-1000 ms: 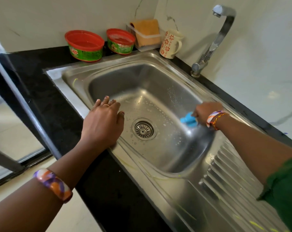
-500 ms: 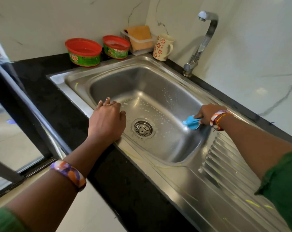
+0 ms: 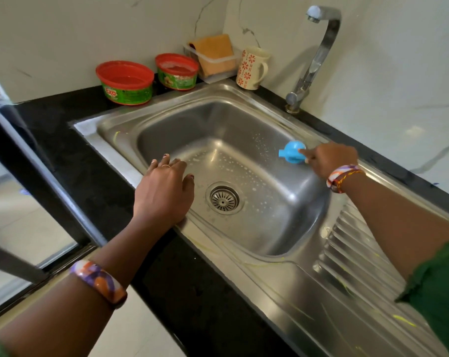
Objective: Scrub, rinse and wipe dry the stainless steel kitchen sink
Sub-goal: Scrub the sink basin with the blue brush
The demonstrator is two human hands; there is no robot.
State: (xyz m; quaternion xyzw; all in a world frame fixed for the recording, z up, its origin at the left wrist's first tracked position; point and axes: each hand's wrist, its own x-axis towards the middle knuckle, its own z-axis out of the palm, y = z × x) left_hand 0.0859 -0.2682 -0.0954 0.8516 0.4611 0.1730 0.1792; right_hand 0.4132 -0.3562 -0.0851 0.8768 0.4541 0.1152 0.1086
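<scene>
The stainless steel sink fills the middle of the view, its basin dotted with soap foam around the drain strainer. My right hand grips a blue scrubber and holds it against the basin's far right wall, just below the rim. My left hand rests on the sink's near left rim, fingers relaxed over the edge. The tap stands behind the basin with no water running.
Two red-rimmed green soap tubs, a clear tray with an orange cloth and a flowered mug line the back wall. A ribbed drainboard with yellow streaks lies to the right. Black countertop surrounds the sink.
My right hand has carried the blue scrubber up the right wall of the basin toward the far rim. My left hand has stayed on the near rim.
</scene>
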